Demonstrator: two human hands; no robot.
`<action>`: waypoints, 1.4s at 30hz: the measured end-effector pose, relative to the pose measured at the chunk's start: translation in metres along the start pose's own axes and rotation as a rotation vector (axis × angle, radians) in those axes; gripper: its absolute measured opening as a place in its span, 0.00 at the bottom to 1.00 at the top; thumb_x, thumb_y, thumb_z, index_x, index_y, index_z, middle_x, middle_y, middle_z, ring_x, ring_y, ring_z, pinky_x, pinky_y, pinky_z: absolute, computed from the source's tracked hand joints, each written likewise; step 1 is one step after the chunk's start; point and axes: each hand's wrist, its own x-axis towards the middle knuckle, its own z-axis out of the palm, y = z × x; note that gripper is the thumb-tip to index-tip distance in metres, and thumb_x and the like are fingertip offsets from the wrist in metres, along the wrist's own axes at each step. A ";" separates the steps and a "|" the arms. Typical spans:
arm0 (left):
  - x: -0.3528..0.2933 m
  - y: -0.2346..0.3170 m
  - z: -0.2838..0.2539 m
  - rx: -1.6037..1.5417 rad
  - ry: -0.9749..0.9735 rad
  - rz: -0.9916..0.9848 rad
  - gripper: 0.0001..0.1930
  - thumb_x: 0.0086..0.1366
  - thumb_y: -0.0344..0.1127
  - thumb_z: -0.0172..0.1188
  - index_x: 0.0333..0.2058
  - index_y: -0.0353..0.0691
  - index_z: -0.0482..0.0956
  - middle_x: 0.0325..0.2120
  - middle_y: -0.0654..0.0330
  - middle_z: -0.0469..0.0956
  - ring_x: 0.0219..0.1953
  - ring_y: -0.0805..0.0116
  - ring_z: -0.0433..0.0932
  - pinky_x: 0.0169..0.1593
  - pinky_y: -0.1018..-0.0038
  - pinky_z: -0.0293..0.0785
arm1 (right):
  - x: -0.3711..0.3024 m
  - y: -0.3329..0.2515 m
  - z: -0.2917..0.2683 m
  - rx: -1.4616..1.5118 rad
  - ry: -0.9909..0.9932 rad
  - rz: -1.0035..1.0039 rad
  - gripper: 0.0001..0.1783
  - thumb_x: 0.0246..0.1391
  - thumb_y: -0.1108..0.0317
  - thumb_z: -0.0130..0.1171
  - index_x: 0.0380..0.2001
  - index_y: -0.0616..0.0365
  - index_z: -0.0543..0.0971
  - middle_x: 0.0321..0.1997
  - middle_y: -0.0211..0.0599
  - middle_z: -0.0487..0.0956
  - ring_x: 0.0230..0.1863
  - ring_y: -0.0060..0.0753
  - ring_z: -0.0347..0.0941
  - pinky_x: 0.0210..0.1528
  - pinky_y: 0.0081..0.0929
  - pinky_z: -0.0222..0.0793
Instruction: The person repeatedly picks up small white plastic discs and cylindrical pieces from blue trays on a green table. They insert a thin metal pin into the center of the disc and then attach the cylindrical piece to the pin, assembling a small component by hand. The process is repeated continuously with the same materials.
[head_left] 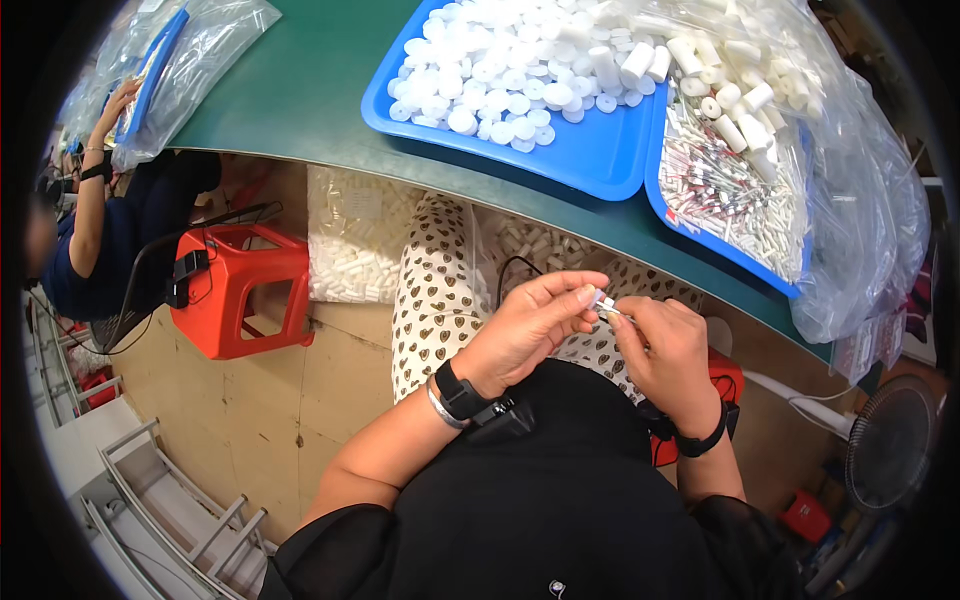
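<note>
Above my lap, my left hand [528, 328] and my right hand [664, 348] meet, fingertips pinched. Between them is a small white cylindrical piece [604, 302], too small to tell its exact kind. My left thumb and forefinger grip one end, and my right thumb and forefinger grip the other. Beyond my hands, a blue tray [610, 172] on the table carries many flat white discs [480, 85] and a few white cylinders. To its right, a second blue tray [722, 252] contains thin white pieces with red parts [715, 175] and thicker white cylinders [752, 130].
The green table [290, 90] has clear plastic bags [870, 200] at the right. Below are a bag of white pieces [355, 240] and a red stool [245, 290]. A fan [888, 445] stands at the right. Another person's hand [118, 105] reaches a blue tray at far left.
</note>
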 end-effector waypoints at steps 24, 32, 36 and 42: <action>-0.003 0.014 0.011 -0.036 0.098 0.126 0.18 0.74 0.42 0.51 0.53 0.33 0.73 0.35 0.62 0.77 0.36 0.75 0.77 0.44 0.76 0.76 | 0.019 0.020 -0.042 -0.193 0.241 0.079 0.07 0.54 0.70 0.64 0.34 0.62 0.80 0.31 0.43 0.81 0.30 0.46 0.78 0.32 0.36 0.72; -0.005 0.021 0.020 0.008 0.037 0.100 0.19 0.74 0.41 0.51 0.55 0.33 0.71 0.42 0.56 0.79 0.40 0.72 0.80 0.46 0.74 0.78 | 0.039 0.066 -0.069 -0.420 0.159 0.451 0.10 0.53 0.64 0.65 0.26 0.60 0.81 0.26 0.42 0.80 0.26 0.46 0.76 0.30 0.36 0.69; -0.003 0.023 0.021 -0.002 0.042 0.120 0.19 0.74 0.39 0.52 0.56 0.33 0.71 0.43 0.55 0.79 0.41 0.72 0.80 0.48 0.74 0.78 | 0.039 0.071 -0.066 -0.346 0.214 0.390 0.06 0.54 0.68 0.62 0.28 0.60 0.80 0.26 0.44 0.80 0.24 0.46 0.76 0.30 0.35 0.70; -0.003 0.022 0.022 -0.064 0.042 0.091 0.19 0.73 0.36 0.52 0.58 0.33 0.69 0.47 0.51 0.78 0.46 0.67 0.80 0.52 0.73 0.77 | 0.028 0.053 -0.069 -0.205 0.359 0.432 0.02 0.56 0.74 0.58 0.33 0.61 0.77 0.22 0.40 0.78 0.21 0.31 0.75 0.26 0.27 0.69</action>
